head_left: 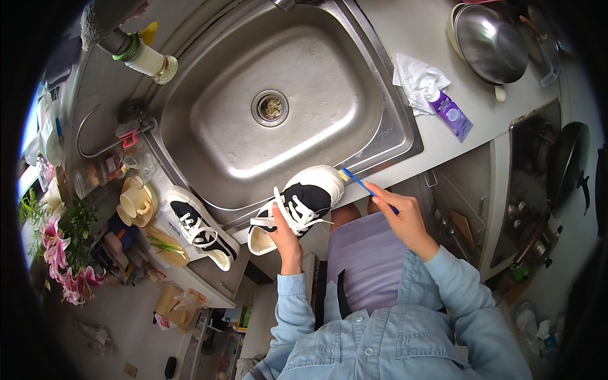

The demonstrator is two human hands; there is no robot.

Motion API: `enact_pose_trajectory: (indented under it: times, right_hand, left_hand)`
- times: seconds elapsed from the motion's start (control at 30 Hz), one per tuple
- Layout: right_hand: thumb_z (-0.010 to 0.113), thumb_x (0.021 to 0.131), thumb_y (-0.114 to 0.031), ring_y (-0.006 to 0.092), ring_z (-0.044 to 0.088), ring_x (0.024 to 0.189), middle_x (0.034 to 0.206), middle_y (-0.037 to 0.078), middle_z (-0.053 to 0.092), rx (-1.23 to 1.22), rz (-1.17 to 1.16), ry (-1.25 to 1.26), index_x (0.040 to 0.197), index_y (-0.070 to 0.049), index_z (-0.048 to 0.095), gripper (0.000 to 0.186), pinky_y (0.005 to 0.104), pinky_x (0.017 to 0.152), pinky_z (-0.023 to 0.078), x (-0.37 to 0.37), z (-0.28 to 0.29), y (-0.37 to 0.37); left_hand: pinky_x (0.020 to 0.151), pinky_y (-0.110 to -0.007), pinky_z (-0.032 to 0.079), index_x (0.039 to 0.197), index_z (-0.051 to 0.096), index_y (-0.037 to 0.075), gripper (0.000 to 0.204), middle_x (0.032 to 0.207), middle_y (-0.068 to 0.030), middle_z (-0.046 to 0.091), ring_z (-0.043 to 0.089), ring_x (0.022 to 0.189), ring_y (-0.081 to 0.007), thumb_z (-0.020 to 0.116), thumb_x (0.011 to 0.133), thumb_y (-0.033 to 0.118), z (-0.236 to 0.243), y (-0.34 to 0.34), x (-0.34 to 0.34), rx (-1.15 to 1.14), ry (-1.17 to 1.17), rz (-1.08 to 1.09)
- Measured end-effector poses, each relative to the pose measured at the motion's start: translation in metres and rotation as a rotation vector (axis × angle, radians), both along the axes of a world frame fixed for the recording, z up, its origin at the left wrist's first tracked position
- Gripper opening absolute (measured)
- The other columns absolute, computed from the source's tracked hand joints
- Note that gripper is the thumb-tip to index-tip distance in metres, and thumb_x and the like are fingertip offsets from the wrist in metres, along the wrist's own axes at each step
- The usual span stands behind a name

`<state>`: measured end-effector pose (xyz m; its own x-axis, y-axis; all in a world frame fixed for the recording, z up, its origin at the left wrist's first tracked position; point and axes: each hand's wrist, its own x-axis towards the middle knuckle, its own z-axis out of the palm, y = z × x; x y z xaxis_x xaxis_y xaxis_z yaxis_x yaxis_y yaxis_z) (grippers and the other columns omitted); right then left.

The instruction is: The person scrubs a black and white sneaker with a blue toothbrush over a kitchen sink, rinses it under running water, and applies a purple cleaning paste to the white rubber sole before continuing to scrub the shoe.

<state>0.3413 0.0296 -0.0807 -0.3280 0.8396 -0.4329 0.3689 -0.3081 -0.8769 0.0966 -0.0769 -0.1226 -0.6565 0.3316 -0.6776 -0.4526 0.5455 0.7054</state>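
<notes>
My left hand (286, 242) is closed on a black and white sneaker (315, 194) with white laces, holding it over the front edge of the sink (297, 142). The toe points up and to the right. Between the fingers of my right hand (403, 217) is a blue toothbrush (370, 189); its bristle end meets the sneaker's white toe edge. The matching sneaker (197, 227) rests on the counter left of the sink, its toe toward the upper left.
A purple tube (451, 115) and a white crumpled cloth (415, 79) lie on the right counter, with a steel pan (491, 44) behind. At left stand a cream cup (135, 201) and pink lilies (56, 246). Food bits sit in the drain (270, 107).
</notes>
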Motion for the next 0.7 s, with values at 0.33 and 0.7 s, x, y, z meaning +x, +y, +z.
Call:
enact_pose_trajectory:
  times: [0.33, 0.7]
  right_hand:
    - [0.063, 0.097, -0.006, 0.025, 0.069, 0.073, 0.101, 0.019, 0.072, 0.113, -0.031, 0.011, 0.132, -0.011, 0.067, 0.036, 0.0317, 0.07, 0.052, -0.004, -0.007, -0.005]
    - [0.064, 0.096, -0.005, 0.0271, 0.069, 0.075, 0.098, 0.02, 0.072, 0.137, -0.012, -0.004, 0.131, -0.012, 0.068, 0.036, 0.0321, 0.07, 0.052, -0.009, -0.005, 0.002]
  left_hand:
    - [0.078, -0.026, 0.053, 0.122, 0.062, 0.001, 0.033, 0.11, -0.0031, 0.067, 0.064, 0.092, -0.009, 0.056, 0.105, 0.029, -0.002, 0.003, 0.004, 0.015, 0.037, 0.022]
    - [0.074, -0.026, 0.052, 0.119, 0.063, 0.0, 0.033, 0.104, -0.003, 0.066, 0.062, 0.087, -0.0086, 0.055, 0.106, 0.029, 0.004, 0.007, 0.008, 0.026, 0.056, 0.016]
